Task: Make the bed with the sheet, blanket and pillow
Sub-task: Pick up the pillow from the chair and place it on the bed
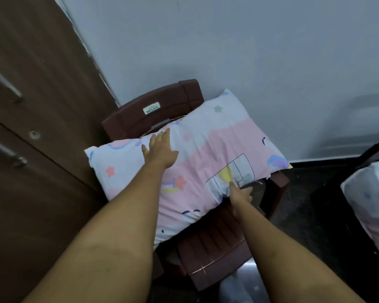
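A pillow [197,154] in a pink and white case printed with stars and rainbows lies across a dark red plastic chair [214,241]. My left hand [161,149] rests flat on the pillow's upper left part, fingers spread. My right hand [241,193] is at the pillow's near edge with its fingers curled under the fabric, pinching that edge. At the right border shows a corner of the bed [370,206], covered with a matching patterned sheet.
A brown wooden wardrobe [31,127] with metal handles fills the left side. A pale wall [249,51] stands behind the chair. Dark floor [315,204] lies between the chair and the bed.
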Motion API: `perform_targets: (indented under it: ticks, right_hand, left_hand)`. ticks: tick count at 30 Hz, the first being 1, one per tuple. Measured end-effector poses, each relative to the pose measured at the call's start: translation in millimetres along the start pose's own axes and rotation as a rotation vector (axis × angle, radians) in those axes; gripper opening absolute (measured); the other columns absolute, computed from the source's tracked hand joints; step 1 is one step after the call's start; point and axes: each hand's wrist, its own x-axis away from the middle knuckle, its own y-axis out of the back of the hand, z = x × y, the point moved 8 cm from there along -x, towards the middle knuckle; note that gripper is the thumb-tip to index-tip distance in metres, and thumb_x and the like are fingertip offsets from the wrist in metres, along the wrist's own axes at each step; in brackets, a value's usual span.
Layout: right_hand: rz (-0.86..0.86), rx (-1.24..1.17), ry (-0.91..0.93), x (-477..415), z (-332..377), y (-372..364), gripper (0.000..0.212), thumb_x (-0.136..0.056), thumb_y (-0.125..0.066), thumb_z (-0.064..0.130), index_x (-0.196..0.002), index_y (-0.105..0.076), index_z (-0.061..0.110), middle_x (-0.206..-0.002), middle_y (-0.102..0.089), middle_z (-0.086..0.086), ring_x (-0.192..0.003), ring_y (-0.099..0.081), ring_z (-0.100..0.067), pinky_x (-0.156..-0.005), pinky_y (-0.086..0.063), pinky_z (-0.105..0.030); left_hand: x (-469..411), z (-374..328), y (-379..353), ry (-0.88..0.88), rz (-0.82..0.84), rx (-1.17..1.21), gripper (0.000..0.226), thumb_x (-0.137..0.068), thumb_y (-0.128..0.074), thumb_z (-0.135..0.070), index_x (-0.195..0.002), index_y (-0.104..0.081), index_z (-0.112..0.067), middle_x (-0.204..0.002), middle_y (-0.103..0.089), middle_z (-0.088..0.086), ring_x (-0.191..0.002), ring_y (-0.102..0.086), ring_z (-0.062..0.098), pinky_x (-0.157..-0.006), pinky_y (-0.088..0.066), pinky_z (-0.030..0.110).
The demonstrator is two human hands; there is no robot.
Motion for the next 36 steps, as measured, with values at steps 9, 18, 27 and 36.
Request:
perform_targets:
  ticks: [9, 18, 27, 36]
  right_hand:
    - [0.191, -0.428, -0.188, -62.3, 11.2, -73.7, 0.098, -0.068, -0.069, 0.067, -0.144, -0.030, 0.018, -0.139, -0.050, -0.001, -0.123, -0.051, -0.024, -0.107, -0.040, -0.045]
    - [-0.062, -0.504, -0.260, -79.0, 10.4, -68.3, 0.103, -0.069, -0.081, 0.046, -0.146, -0.023, 0.010, -0.138, -0.048, -0.007, -0.122, -0.050, -0.025, -0.105, -0.040, -0.038]
    - [-0.182, -0.725, -0.138, -58.3, 38.0, -45.8, 0.082, -0.053, -0.084, 0.057, -0.118, -0.053, 0.018, -0.107, -0.065, 0.001, -0.095, -0.063, -0.021, -0.090, -0.051, -0.038]
    - [-0.128, -0.897, 0.082, -6.9, 123.6, 11.5, 0.061, -0.077, -0.065, 0.061, -0.114, -0.054, 0.015, -0.110, -0.064, -0.002, -0.096, -0.063, -0.023, -0.088, -0.053, -0.038]
  left_hand:
    - [-122.3, 6.6, -34.3, 0.090, 0.106, 0.052, 0.087, -0.088, -0.052, -0.052, -0.152, 0.002, -0.027, -0.159, -0.008, -0.001, -0.147, -0.002, 0.022, -0.114, -0.005, 0.057]
    - [-169.1, 42.3, -55.3, 0.155, 0.206, 0.181, 0.097, -0.065, -0.065, -0.074, -0.137, -0.041, -0.014, -0.134, -0.053, 0.011, -0.121, -0.050, 0.031, -0.104, -0.039, 0.043]
    - [-148.9, 12.5, -19.1, 0.032, 0.265, 0.756, 0.022, -0.080, -0.073, -0.039, -0.091, -0.069, -0.021, -0.087, -0.071, -0.001, -0.076, -0.067, 0.014, -0.072, -0.051, 0.026]
    - [-102.0, -3.3, 59.5, -0.047, 0.225, 1.151, 0.034, -0.085, -0.068, -0.035, -0.116, -0.063, -0.020, -0.102, -0.072, 0.006, -0.083, -0.071, 0.021, -0.069, -0.056, 0.030]
